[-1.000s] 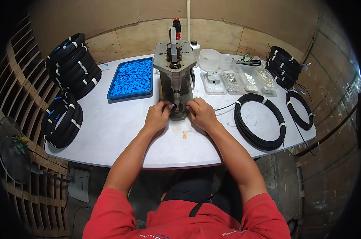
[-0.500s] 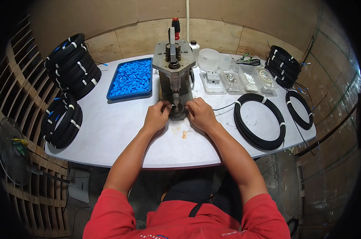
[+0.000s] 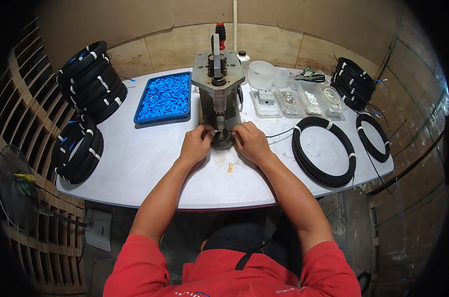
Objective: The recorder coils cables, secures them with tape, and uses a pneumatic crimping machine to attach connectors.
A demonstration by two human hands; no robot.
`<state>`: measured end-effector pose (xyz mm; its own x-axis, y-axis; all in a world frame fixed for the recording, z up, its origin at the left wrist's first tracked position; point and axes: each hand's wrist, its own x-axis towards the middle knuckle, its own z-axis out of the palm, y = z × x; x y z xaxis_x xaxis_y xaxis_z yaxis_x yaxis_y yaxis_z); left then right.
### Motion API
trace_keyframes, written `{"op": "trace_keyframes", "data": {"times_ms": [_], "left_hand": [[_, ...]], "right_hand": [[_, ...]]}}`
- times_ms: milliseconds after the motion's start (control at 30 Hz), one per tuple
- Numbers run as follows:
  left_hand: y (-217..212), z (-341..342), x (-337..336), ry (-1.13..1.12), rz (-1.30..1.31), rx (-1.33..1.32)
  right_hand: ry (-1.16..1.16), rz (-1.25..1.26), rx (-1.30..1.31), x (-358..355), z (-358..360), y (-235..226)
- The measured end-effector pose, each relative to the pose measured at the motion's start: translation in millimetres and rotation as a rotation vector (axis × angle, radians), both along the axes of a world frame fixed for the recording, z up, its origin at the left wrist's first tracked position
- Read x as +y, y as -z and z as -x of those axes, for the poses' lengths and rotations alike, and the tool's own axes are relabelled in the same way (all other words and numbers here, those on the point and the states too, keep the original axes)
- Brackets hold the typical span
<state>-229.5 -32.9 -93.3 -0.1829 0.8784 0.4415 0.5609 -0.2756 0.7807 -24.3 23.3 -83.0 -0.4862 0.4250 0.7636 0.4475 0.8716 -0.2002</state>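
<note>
While both hands are pinching a small part at the press (image 3: 218, 94) base, left hand (image 3: 196, 144) and right hand (image 3: 250, 142) fingers should be staying clear of the ram

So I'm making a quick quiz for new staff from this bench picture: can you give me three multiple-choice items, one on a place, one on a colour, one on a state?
1. Where does the tray of small plastic parts sit?
A. Left of the press
B. Right of the press
C. On the floor

2. What colour are the parts in that tray?
A. Red
B. Blue
C. Yellow

3. How are the two hands placed?
A. Both at the foot of the press
B. Both on the large cable coil
C. One raised to the press's top handle

Answers:
1 A: the tray lies on the table beside the metal press, on the person's left.
2 B: the tray is heaped with bright blue pieces.
3 A: the left hand and right hand meet at the press base, fingers pinching something small there; the large cable coil lies untouched.
</note>
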Motion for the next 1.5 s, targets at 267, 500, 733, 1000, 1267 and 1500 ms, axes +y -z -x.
{"op": "trace_keyframes", "data": {"times_ms": [267, 500, 733, 1000, 1267, 1500], "left_hand": [[0, -1, 1, 0.004, -0.018, -0.006], [1, 0, 1, 0.000, -0.025, -0.006], [-5, -2, -3, -0.005, 0.028, 0.017], [-5, -1, -3, -0.018, 0.027, 0.033], [-8, -2, -5, -0.023, 0.039, 0.032], [-6, -3, -4, -0.022, -0.011, 0.031]], "right_hand": [[-0.005, 0.002, -0.001, 1, -1, 0], [-0.013, 0.001, -0.009, 1, -1, 0], [-0.001, 0.003, -0.016, 0, -1, 0], [-0.003, -0.010, -0.019, 2, -1, 0], [-0.009, -0.007, -0.014, 2, -2, 1], [-0.001, 0.001, -0.020, 2, -2, 0]]}}
